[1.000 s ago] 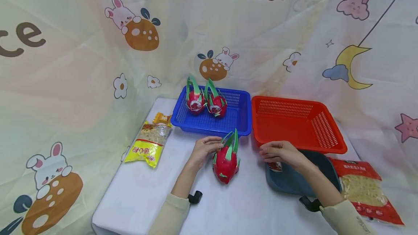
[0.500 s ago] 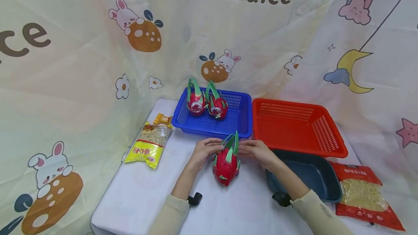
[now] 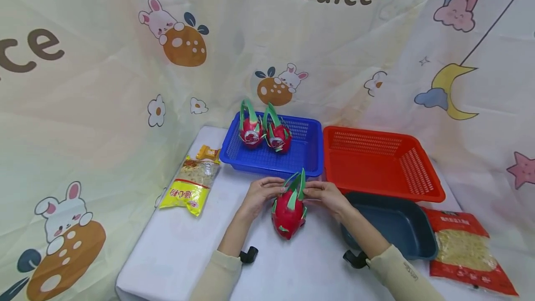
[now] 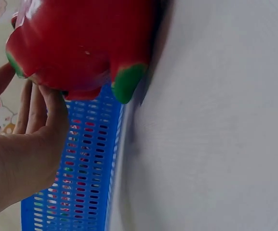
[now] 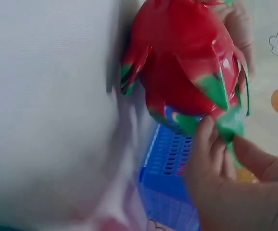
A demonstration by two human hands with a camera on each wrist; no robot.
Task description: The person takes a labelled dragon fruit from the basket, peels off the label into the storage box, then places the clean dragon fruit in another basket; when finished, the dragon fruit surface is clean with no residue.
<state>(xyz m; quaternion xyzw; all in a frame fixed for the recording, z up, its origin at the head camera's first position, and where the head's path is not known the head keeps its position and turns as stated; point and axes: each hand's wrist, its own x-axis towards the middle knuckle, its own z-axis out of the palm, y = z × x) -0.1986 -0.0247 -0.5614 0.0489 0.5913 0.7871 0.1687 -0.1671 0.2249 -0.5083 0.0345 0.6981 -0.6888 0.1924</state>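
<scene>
A red dragon fruit (image 3: 288, 217) with green leaf tips sits on the white-covered table, its leafy end pointing away from me. My left hand (image 3: 262, 195) holds its leafy end from the left, fingers bent against the underside in the left wrist view. From the right, my right hand (image 3: 328, 197) pinches a green leaf (image 5: 231, 121) between thumb and fingers, slightly blurred in the right wrist view. Just behind, a blue basket (image 3: 255, 167) bears two more dragon fruits (image 3: 252, 133), each with a round label on its front.
A red basket (image 3: 376, 189) stands right of the blue one, with a dark blue-grey tray (image 3: 401, 226) in front of it. A red pasta bag (image 3: 468, 245) lies far right. A yellow bag (image 3: 190, 187) and small orange packet (image 3: 207, 153) lie left.
My right hand has moved left from over the tray to the dragon fruit and taken a leaf. The small reddish label seen under that hand no longer shows. The left hand has stayed put.
</scene>
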